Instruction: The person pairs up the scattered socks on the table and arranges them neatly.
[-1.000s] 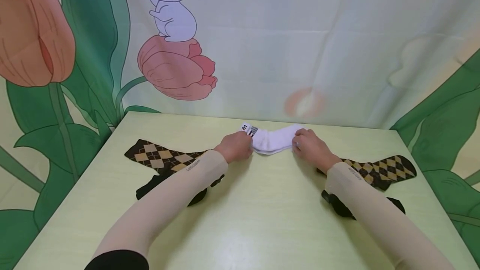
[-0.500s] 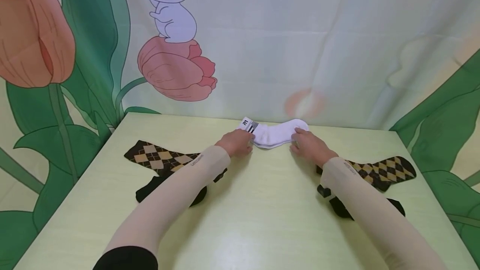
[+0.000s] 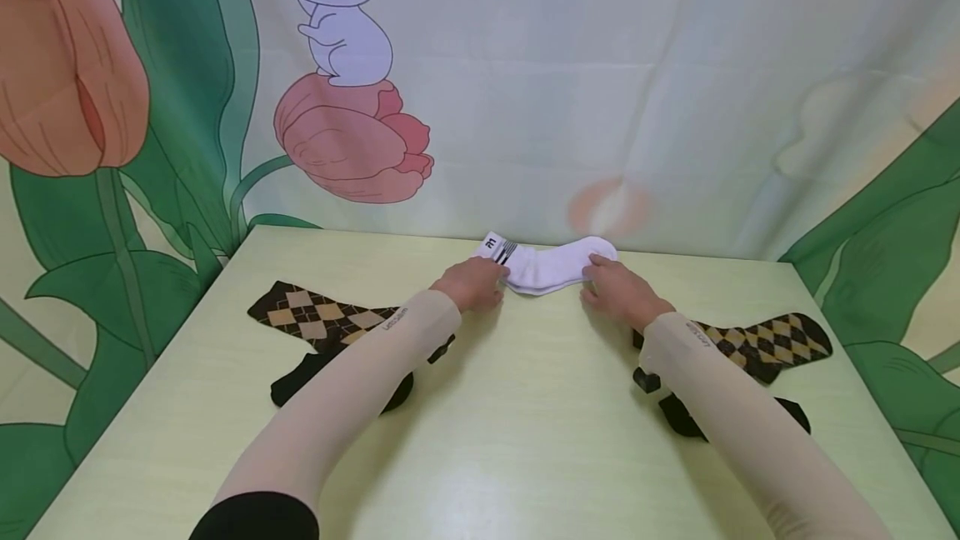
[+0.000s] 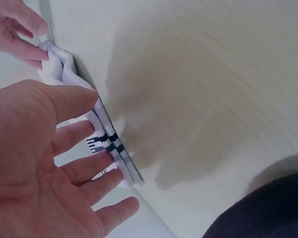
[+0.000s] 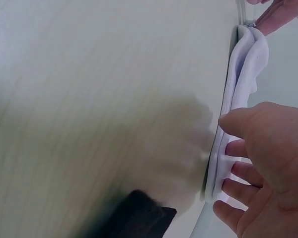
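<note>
A pair of white socks, one stacked on the other, lies flat near the table's back edge, its striped cuff to the left. My left hand touches the cuff end. At the toe end my right hand touches the near edge, thumb on top. In the left wrist view the left hand's fingers are loosely extended against the socks. The right wrist view has the right hand's fingers likewise relaxed along the socks' side. Neither hand grips the fabric.
Brown argyle socks lie left and right. Nearer me are black socks on the left and right, partly hidden by my forearms. A printed curtain hangs directly behind the table.
The white socks have shifted slightly away from me, toward the back edge. My fingers have loosened from them. Over the last half second almost nothing has moved.
</note>
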A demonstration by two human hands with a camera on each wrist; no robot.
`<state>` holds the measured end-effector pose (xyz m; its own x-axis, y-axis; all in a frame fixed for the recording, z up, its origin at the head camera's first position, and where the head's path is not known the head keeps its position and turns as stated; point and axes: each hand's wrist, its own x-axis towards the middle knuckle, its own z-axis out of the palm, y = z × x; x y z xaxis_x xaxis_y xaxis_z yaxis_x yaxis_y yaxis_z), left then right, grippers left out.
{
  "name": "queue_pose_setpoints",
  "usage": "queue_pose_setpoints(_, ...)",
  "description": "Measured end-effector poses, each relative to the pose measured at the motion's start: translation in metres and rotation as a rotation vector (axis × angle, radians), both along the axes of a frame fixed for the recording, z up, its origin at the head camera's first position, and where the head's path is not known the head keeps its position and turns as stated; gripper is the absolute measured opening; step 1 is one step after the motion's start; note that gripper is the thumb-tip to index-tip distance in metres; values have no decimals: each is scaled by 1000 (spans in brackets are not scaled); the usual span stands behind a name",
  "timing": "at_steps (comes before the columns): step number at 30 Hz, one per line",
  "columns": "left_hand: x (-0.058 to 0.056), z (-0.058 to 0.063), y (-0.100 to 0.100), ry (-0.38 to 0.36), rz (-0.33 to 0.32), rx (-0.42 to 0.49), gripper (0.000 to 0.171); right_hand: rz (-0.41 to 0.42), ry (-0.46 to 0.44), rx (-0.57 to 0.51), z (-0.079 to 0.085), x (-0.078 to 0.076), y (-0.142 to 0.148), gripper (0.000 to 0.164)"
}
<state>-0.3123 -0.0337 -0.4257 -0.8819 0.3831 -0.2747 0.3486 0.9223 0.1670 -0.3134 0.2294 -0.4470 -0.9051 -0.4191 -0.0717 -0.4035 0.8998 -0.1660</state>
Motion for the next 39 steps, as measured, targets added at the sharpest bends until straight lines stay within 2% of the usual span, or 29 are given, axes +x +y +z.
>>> queue_pose_setpoints(10,-4,-3,-2,-16,-4,14,50,8,15,-13,1,0,0,32)
queue_pose_setpoints(18,-7,-4,-3,-3,-32,9,48,26,44,-20,0,-1,0,29)
queue_pose_setpoints(27,-8,-3,-4,-1,-40,10,48,-15,-10,-2,0,-4,0,41)
queue_pose_setpoints(39,-6,-3,-4,6,-31,19,47,-6,-5,-14,1,-1,-2,37)
